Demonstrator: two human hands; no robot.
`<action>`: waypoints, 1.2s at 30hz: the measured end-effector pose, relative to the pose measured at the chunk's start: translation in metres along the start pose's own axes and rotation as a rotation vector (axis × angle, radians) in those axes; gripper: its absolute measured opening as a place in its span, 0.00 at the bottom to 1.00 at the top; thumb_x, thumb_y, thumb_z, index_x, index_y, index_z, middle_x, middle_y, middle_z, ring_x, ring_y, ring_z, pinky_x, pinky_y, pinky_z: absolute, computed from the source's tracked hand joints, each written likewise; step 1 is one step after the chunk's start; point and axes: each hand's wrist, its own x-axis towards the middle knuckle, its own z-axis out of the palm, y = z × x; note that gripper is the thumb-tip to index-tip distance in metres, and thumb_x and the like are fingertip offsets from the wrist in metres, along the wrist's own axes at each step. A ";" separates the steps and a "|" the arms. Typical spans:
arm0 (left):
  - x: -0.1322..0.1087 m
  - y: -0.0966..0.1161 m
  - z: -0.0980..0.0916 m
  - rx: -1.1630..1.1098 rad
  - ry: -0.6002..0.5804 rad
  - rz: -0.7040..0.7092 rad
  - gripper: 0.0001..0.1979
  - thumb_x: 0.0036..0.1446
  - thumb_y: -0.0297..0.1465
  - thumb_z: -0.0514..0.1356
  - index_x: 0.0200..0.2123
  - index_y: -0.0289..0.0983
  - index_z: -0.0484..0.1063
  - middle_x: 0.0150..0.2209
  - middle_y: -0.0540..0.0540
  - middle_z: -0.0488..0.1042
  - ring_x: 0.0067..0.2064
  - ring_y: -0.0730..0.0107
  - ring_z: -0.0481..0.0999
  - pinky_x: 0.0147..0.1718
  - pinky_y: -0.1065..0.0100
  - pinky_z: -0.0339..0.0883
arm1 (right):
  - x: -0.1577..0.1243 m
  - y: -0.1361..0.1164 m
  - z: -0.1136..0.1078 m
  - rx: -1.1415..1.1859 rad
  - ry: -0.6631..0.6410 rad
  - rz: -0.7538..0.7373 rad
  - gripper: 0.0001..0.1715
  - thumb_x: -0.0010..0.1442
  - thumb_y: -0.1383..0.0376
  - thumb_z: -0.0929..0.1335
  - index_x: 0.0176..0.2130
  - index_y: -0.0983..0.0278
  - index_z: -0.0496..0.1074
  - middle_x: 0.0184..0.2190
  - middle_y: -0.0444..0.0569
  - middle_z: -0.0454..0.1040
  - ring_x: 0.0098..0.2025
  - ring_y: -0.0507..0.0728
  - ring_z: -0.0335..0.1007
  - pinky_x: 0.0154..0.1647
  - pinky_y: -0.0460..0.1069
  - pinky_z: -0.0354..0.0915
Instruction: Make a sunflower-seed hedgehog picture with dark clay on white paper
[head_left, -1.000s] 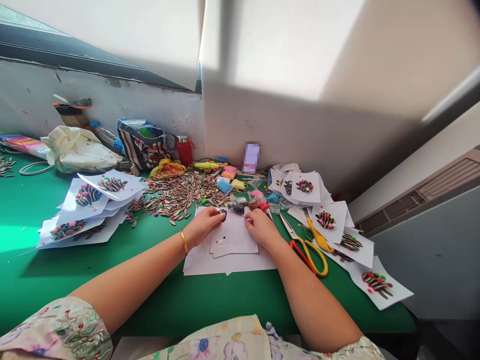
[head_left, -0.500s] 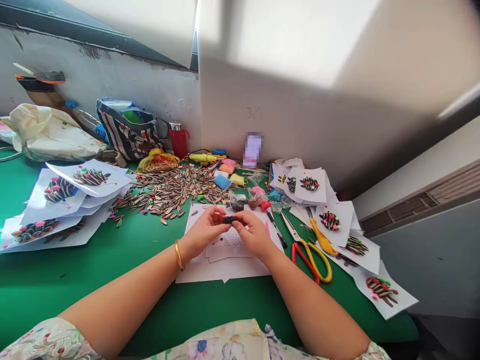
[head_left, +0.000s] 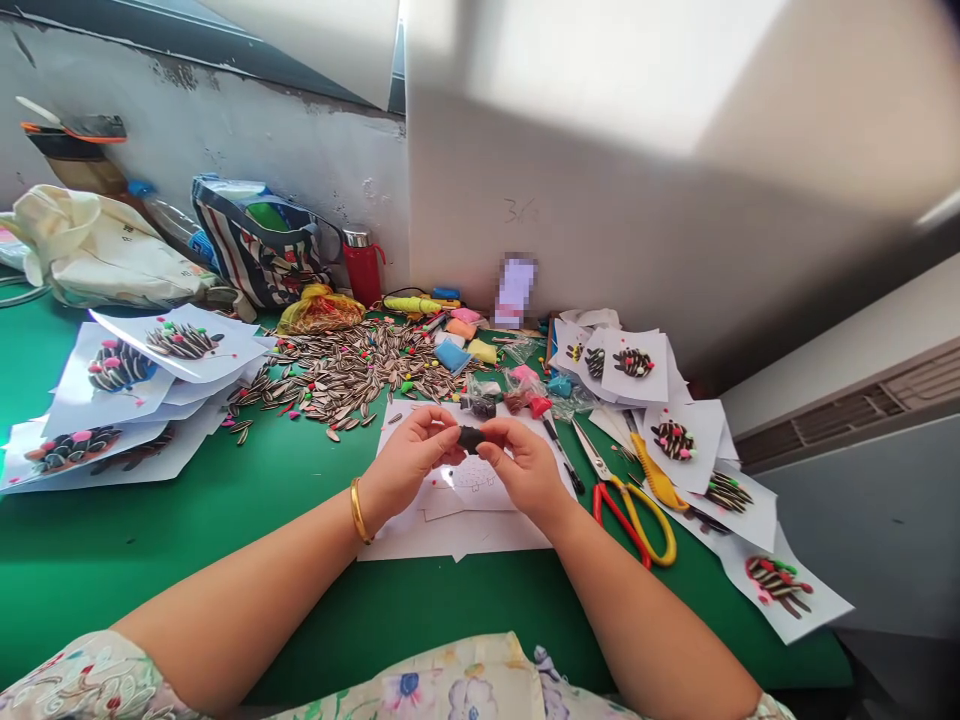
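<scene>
We see two bare hands over a green table [head_left: 465, 600] — the left hand [head_left: 411, 462] and the right hand [head_left: 529, 475], fingers of both closed around one small black lump [head_left: 471, 439]. It is held between them, above white paper [head_left: 480, 541] with a faint drawing [head_left: 472, 484]. Scissors [head_left: 611, 481] lie to the right; striped seeds [head_left: 341, 375] spread farther back, leftward.

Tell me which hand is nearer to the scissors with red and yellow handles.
Right. The right hand is to the left of the scissors, not touching them; the left hand is farther left, across the dark lump both hold.
</scene>
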 end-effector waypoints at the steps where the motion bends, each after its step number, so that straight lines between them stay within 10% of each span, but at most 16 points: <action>1: 0.000 0.000 0.000 0.029 0.015 0.016 0.18 0.49 0.42 0.70 0.33 0.37 0.69 0.28 0.51 0.73 0.29 0.73 0.74 0.33 0.69 0.69 | 0.000 0.000 0.001 0.015 -0.011 0.009 0.10 0.62 0.57 0.68 0.41 0.61 0.72 0.35 0.47 0.75 0.36 0.55 0.72 0.39 0.51 0.70; 10: -0.006 -0.004 0.003 0.371 -0.025 0.176 0.18 0.47 0.38 0.70 0.39 0.36 0.76 0.36 0.45 0.80 0.38 0.63 0.78 0.38 0.64 0.72 | -0.002 0.002 0.003 0.054 -0.008 0.069 0.08 0.63 0.59 0.68 0.40 0.60 0.69 0.30 0.43 0.71 0.30 0.52 0.69 0.31 0.48 0.68; 18: -0.009 0.002 0.004 0.454 -0.053 0.107 0.15 0.55 0.42 0.64 0.35 0.35 0.76 0.32 0.46 0.78 0.33 0.68 0.73 0.32 0.68 0.67 | -0.001 -0.001 -0.003 -0.198 -0.100 -0.206 0.24 0.63 0.54 0.69 0.57 0.56 0.69 0.39 0.48 0.71 0.39 0.55 0.69 0.41 0.52 0.69; 27: -0.008 -0.001 0.002 0.526 -0.018 0.169 0.14 0.55 0.42 0.63 0.33 0.35 0.74 0.27 0.49 0.73 0.30 0.70 0.71 0.30 0.68 0.66 | 0.003 -0.010 -0.004 -0.347 -0.102 -0.177 0.10 0.66 0.58 0.67 0.41 0.61 0.75 0.32 0.47 0.74 0.35 0.56 0.68 0.36 0.51 0.64; 36: -0.006 -0.003 -0.003 0.658 -0.105 0.481 0.15 0.57 0.35 0.63 0.49 0.42 0.74 0.47 0.44 0.75 0.47 0.63 0.73 0.46 0.62 0.69 | 0.004 -0.002 -0.006 -0.225 -0.127 -0.035 0.24 0.66 0.47 0.62 0.34 0.61 0.74 0.28 0.47 0.74 0.34 0.57 0.68 0.35 0.51 0.62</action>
